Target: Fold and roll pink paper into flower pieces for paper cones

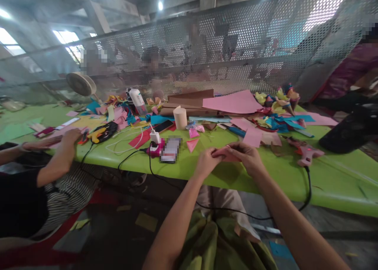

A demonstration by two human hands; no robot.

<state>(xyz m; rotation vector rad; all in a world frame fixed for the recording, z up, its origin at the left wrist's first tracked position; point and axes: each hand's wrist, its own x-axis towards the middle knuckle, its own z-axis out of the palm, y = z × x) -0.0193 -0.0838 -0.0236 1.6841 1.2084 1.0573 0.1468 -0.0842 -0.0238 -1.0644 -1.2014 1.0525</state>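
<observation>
Between my two hands, just above the front edge of the green table (189, 167), is a piece of pink paper (228, 155). Fingers of my left hand (208, 159) are closed on its left side. My right hand (247, 156) pinches its upper right part, the fingertips bent over the edge. A small pink folded paper piece (192, 145) lies on the table beyond my left hand. To the right of my right hand rests a pink glue gun (308, 152) with a lit red spot and a black cable.
Left of my hands are a phone (170, 150), a pink power socket (154, 148) with cables, and a paper roll (180, 118). A black bottle (351, 130) stands far right. Paper sheets (230, 102) and scraps line the mesh screen. A co-worker's hands (69, 138) work at the left.
</observation>
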